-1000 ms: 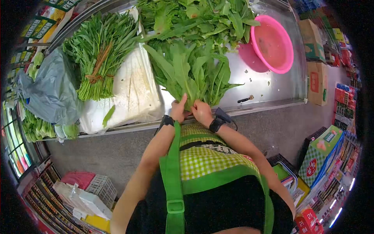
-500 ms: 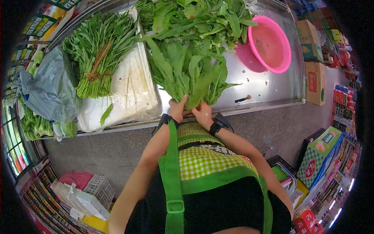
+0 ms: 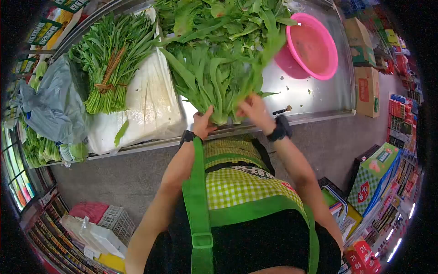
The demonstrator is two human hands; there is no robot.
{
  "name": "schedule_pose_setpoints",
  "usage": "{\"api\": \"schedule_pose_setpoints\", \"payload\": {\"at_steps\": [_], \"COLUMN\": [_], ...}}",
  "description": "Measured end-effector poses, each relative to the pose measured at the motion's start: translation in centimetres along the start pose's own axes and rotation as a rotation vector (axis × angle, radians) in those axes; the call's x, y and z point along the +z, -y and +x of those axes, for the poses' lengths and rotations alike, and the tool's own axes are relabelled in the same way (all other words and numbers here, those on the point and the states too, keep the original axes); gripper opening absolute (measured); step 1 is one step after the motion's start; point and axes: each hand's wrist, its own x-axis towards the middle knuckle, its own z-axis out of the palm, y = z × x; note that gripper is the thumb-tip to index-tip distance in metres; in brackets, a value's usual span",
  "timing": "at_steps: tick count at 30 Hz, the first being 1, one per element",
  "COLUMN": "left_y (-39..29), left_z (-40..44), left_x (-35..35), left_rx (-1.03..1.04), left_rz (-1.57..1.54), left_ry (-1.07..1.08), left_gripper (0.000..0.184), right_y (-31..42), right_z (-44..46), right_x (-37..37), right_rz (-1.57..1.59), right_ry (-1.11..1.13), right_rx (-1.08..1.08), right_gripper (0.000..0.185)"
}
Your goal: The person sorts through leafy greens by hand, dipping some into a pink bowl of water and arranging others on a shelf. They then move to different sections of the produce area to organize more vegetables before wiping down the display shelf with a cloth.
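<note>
A bunch of long-leaved leafy greens [image 3: 214, 84] lies at the near edge of the metal counter, stem ends toward me. My left hand [image 3: 204, 124] is closed at the left side of its stem ends, thumb on top, other fingers partly hidden. To the right, my right hand [image 3: 256, 112] pinches the lower end of a long green leaf [image 3: 270, 48], which is smeared by motion and stands out from the bunch. Just right of that hand lies a small dark-handled tool [image 3: 283, 110], perhaps a knife.
More loose greens [image 3: 219, 18] are heaped behind. A pink basin [image 3: 331, 68] with cloudy water stands at back right. On the left are a tied bunch of greens [image 3: 107, 98], a white foam slab [image 3: 155, 109] and a grey plastic bag [image 3: 59, 100]. The counter's metal rim [image 3: 315, 118] runs in front.
My right hand has moved right, away from the stem ends, with the leaf swinging out to the right. My left hand has shifted slightly left and stays at the bunch.
</note>
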Motion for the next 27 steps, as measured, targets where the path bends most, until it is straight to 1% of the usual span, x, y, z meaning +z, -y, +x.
{"api": "schedule_pose_setpoints", "payload": {"at_steps": [1,2,4,5,6,7,8,9,10,11,12,13,14,15,16,17,18,19,20,21,22,24,25,26,27], "left_y": [-0.1,0.0,-0.1,-0.5,-0.8,-0.9,-1.3,-2.2,-3.0,-3.2,-4.1,-3.9,-3.9,-5.0,-5.8,-3.9,-4.0,-4.3,-4.8,-5.0,-5.5,-5.8,-6.0,-6.1,-6.9], "left_z": [0.2,0.5,1.0,0.8,0.7,0.8,1.0,0.7,0.3,0.8,0.2,0.5,0.9,0.1,-0.9,3.3,3.2,3.1,3.0,3.7,3.5,3.1,3.1,2.9,1.7], "left_x": [-0.2,-0.4,-0.8,-0.9,-1.5,-2.3,-2.5,-1.7,-0.8,-0.4,-0.4,-0.4,-0.3,0.7,1.6,-0.7,-0.5,-0.2,0.1,0.3,0.7,1.4,1.7,1.9,2.6], "left_rx": [-0.011,-0.017,0.119,0.094,0.114,0.233,0.355,0.348,0.334,0.353,0.265,0.343,0.422,0.332,0.237,0.224,0.232,0.301,0.368,0.299,0.299,0.311,0.344,0.334,0.305], "left_rz": [0.099,0.103,0.136,0.106,0.107,0.209,0.309,0.16,0.007,-0.06,0.082,0.111,0.139,0.107,0.077,0.034,0.039,0.046,0.054,0.119,0.126,0.15,0.156,0.161,0.177], "left_ry": [-0.033,-0.03,-0.057,-0.076,-0.066,-0.059,-0.05,-0.103,-0.153,-0.167,-0.232,-0.203,-0.175,-0.234,-0.294,-0.214,-0.206,-0.09,0.028,-0.007,-0.002,0.083,0.106,0.109,0.163], "left_gripper": [0.09,0.09,0.095,0.082,0.082,0.074,0.067,0.056,0.045,0.045,0.047,0.049,0.051,0.052,0.055,0.058,0.058,0.061,0.063,0.065,0.065,0.065,0.061,0.061,0.059], "right_y": [1.9,3.7,6.7,6.5,5.8,4.8,2.4,0.0,-1.5,-3.4,-4.4,-5.6,-8.5,-11.3,-12.7,-13.5,-14.0,-14.3,-14.6,-14.5,-12.8,-10.2,-10.0,-9.9,-7.9], "right_z": [1.1,1.9,3.3,3.3,3.3,3.3,2.9,2.7,1.7,1.2,1.0,0.8,1.6,2.8,3.8,4.9,5.8,6.5,7.1,7.8,7.6,6.3,6.7,6.6,5.7], "right_x": [-1.0,-2.0,-3.8,-4.2,-4.9,-5.5,-5.8,-6.2,-5.7,-5.1,-5.1,-5.1,-5.1,-5.2,-4.9,-4.0,-3.1,-1.9,-0.7,0.1,0.7,1.3,1.8,2.0,2.3], "right_rz": [0.158,0.314,0.414,0.413,0.359,0.305,0.162,0.071,-0.258,-0.362,-0.429,-0.49,-0.383,-0.276,-0.276,-0.125,0.026,0.03,-0.029,-0.088,-0.082,0.077,0.04,0.045,0.099], "right_ry": [-0.09,-0.179,-0.436,-0.436,-0.488,-0.542,-0.497,-0.387,-0.395,-0.377,-0.281,-0.183,-0.166,-0.145,-0.157,-0.163,-0.166,-0.173,-0.25,-0.326,-0.334,-0.233,-0.236,-0.242,-0.208], "right_rx": [-0.168,-0.339,-0.498,-0.512,-0.451,-0.393,-0.298,-0.132,-0.026,0.089,0.225,0.365,0.334,0.302,0.29,0.259,0.227,0.219,0.183,0.15,0.15,0.05,0.107,0.116,0.064], "right_gripper": [0.032,0.032,0.031,0.031,0.024,0.019,0.018,0.029,0.042,0.051,0.052,0.057,0.066,0.08,0.08,0.088,0.099,0.099,0.098,0.098,0.098,0.081,0.08,0.08,0.082]}}
